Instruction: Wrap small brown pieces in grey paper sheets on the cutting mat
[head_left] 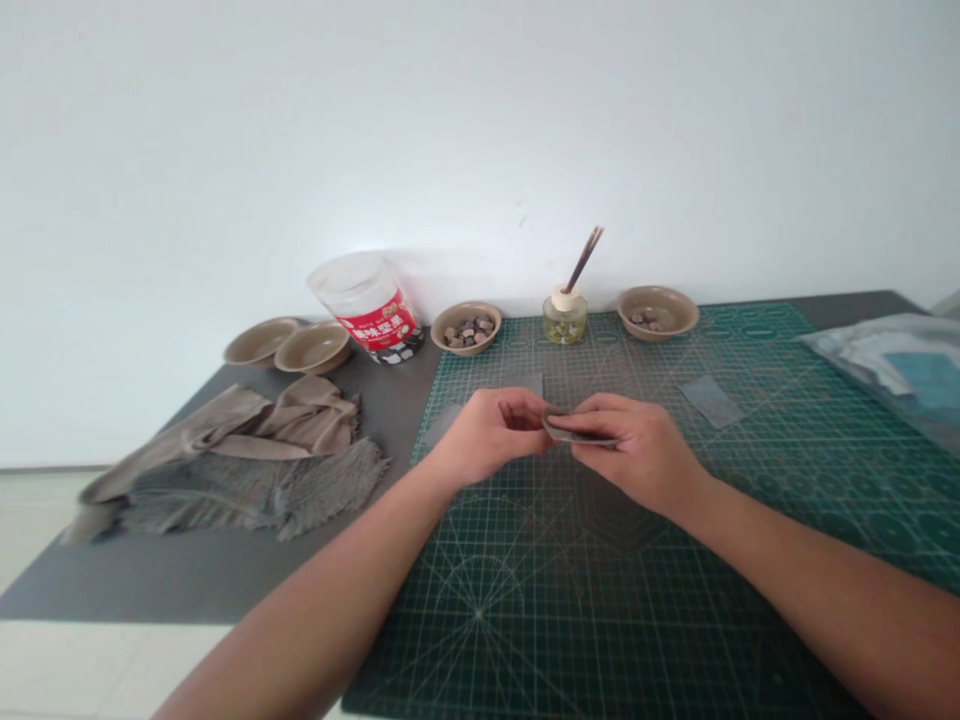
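Observation:
Above the middle of the green cutting mat point(525, 590), my right hand point(637, 445) grips a small thin grey bag-like piece point(585, 437) between thumb and fingers. My left hand point(501, 432) has its fingers curled and pinched at the left edge of the same piece; its fingertips are partly hidden. Flat clear pieces lie on the mat: one point(712, 401) right of my right hand, one point(440, 427) left of my left hand, and one point(531, 383) just behind it.
Along the wall stand a bowl of stones point(466, 330), a reed diffuser point(565, 318), a bowl with a few stones point(658, 313), a red-labelled jar point(371, 310) and two bowls point(313, 348). Crumpled cloths point(247, 460) lie left, plastic bags point(907, 365) right.

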